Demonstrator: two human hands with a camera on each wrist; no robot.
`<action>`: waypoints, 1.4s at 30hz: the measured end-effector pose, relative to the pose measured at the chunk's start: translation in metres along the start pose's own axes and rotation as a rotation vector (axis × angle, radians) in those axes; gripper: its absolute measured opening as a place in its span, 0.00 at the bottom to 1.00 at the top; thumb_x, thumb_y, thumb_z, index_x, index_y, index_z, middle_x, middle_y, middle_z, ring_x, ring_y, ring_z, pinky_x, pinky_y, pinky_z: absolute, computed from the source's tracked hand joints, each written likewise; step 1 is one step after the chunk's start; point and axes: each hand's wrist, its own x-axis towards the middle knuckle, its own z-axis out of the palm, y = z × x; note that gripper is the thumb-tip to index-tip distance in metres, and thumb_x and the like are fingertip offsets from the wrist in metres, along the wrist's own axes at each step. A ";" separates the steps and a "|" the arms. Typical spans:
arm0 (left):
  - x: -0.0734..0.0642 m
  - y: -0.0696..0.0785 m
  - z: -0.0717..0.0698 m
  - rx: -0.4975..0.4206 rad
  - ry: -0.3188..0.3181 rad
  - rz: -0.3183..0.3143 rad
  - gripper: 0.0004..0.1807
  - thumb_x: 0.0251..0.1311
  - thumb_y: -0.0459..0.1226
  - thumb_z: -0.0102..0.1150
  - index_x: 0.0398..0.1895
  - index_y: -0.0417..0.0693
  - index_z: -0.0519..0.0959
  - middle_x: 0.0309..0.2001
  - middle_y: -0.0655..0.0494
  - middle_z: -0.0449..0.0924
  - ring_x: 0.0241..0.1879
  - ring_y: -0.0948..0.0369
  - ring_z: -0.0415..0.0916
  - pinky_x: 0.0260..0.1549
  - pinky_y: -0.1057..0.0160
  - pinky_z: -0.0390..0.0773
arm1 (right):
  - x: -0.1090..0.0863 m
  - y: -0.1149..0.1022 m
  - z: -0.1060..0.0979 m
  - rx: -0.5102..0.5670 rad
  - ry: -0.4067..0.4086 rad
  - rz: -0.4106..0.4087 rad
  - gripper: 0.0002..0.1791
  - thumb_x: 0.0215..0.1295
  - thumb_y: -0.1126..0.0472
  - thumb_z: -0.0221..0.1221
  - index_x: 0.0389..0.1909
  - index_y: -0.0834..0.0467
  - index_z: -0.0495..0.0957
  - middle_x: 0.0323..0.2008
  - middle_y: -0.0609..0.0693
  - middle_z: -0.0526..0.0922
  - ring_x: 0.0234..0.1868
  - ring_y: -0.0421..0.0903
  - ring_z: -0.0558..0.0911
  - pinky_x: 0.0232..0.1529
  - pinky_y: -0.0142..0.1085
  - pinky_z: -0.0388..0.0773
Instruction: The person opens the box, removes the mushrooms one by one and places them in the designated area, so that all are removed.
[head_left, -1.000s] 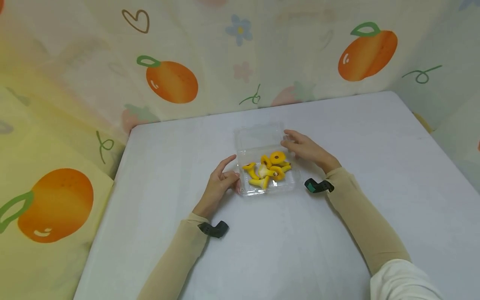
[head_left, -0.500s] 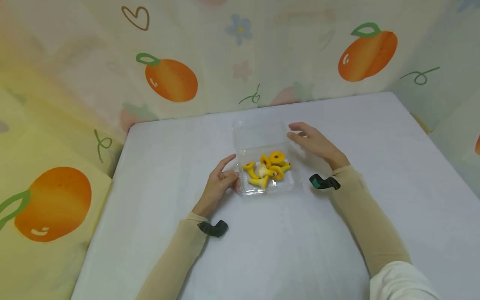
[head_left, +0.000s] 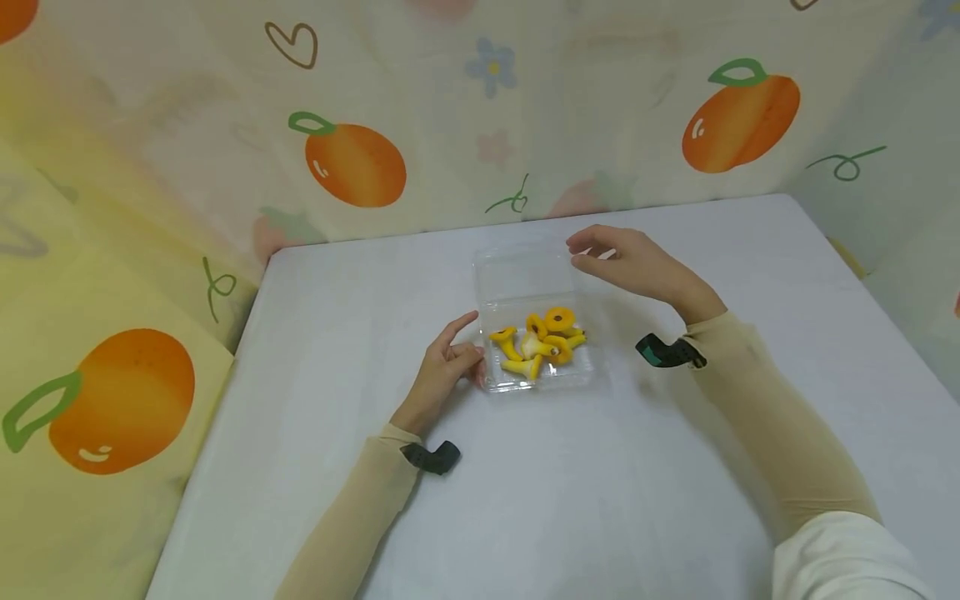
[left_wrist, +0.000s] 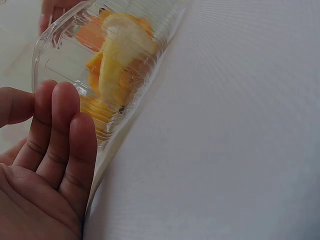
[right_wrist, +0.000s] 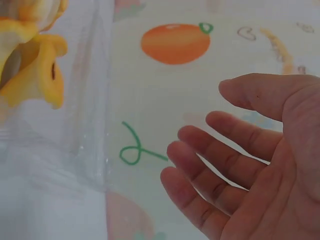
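Lightly, relaxed left hand (head_left: 441, 371) touches ridged clear box (head_left: 573, 372) of trumpet-shaped mushrooms (head_left: 536, 347); right hand (head_left: 637, 265) hovers loose.

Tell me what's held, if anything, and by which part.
Left hand touches the clear container's left edge; whether it pinches it can't be told. Right hand holds nothing.

Bright yellow, those toy mushrooms (head_left: 536, 345) over there, one paler and almost white, a couple dark brown at the centre; the box (head_left: 517, 279) holding them is clear and colourless. The tablecloth (head_left: 637, 467) is plain white, faintly lilac from here. Behind it, the cream curtain (head_left: 442, 100) has orange fruits with green leaves, a blue flower, a pink one, a brown heart outline and green squiggles, turning yellow leftward. Beige sleeves (head_left: 352, 508), one white upper sleeve (head_left: 843, 554), blackish wrist devices (head_left: 667, 351)
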 end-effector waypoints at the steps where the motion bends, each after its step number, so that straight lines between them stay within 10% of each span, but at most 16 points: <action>1: 0.000 0.000 0.000 0.000 -0.001 -0.002 0.34 0.69 0.33 0.55 0.77 0.56 0.60 0.24 0.62 0.80 0.26 0.63 0.75 0.36 0.68 0.78 | 0.000 -0.004 -0.001 -0.003 -0.003 -0.012 0.19 0.75 0.54 0.55 0.62 0.57 0.76 0.61 0.55 0.79 0.59 0.52 0.78 0.64 0.52 0.73; 21: 0.007 -0.002 0.000 -0.013 -0.001 0.001 0.33 0.69 0.33 0.55 0.76 0.59 0.62 0.24 0.61 0.79 0.25 0.64 0.75 0.33 0.68 0.77 | 0.002 -0.047 -0.003 -0.065 -0.081 -0.157 0.19 0.71 0.56 0.61 0.60 0.56 0.78 0.57 0.50 0.82 0.55 0.47 0.80 0.59 0.49 0.78; 42: 0.007 -0.001 0.001 0.004 0.004 0.000 0.33 0.70 0.34 0.55 0.76 0.59 0.61 0.24 0.60 0.80 0.25 0.62 0.75 0.33 0.67 0.78 | -0.002 -0.046 0.023 -0.061 -0.204 -0.163 0.21 0.70 0.53 0.63 0.61 0.53 0.77 0.58 0.48 0.83 0.53 0.45 0.82 0.55 0.45 0.81</action>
